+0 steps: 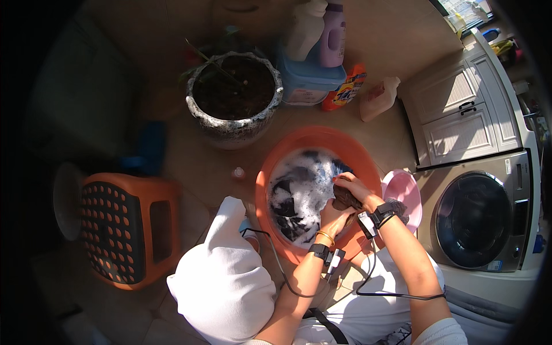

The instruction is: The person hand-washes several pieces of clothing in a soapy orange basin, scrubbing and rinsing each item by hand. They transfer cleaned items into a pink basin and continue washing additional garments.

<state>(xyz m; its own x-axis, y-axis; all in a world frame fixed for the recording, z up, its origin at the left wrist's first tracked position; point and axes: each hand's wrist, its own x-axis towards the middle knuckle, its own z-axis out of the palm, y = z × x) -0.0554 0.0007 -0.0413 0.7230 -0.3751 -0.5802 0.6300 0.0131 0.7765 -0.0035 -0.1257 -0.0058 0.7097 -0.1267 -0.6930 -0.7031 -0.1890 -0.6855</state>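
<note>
An orange plastic basin stands on the floor before me, with foamy water and soaked dark clothes in it. Over its right side, both hands grip a wet brown cloth. My left hand pinches its lower left part, thumb on top. Higher up, my right hand has its fingers curled across the upper end. Part of the cloth is hidden by the hands. A dark blue garment lies in the suds just beyond my right fingers.
Right of the basin are a pink basin with a grey cloth and a front-loading washing machine. A potted plant, a blue lidded box and detergent bottles stand behind. An orange-and-black stool is at left. Cables run from my wrists.
</note>
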